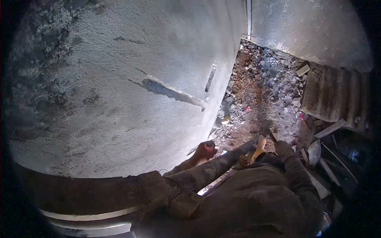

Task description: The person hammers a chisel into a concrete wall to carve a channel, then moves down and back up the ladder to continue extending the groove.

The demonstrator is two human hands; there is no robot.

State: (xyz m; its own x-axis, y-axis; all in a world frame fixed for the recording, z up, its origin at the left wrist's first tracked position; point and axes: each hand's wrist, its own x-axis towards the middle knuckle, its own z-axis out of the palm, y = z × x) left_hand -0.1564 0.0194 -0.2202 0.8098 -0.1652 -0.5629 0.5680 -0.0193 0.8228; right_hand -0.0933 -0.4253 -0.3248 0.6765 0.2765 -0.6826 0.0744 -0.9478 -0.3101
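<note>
Rough grey plaster wall (119, 79) fills the left side, rubble-strewn ground (262, 87) to the right, dim light, fisheye view looking down. Nearest the camera: dusty dark sleeves, the person apparently leaning or crouching close to the wall. Left hand (204, 152) sits low by the wall's foot, in what looks like a red-and-dark glove, fingers curled; cannot tell whether it grips anything, possibly just braced there for balance. Right hand (282, 147) is gloved too, closed round the end of a wooden handle (257, 147), pale and angled down toward the ground; tool head hidden, so type unclear. Held low and near the body, probably for control in tight space. Further out: a long gouge (170, 92) in the plaster, exposing a darker layer. Beyond, broken brick and debris, a corrugated sheet (335, 97) lying flat, loose boards (329, 129) beside it, far wall behind.
</note>
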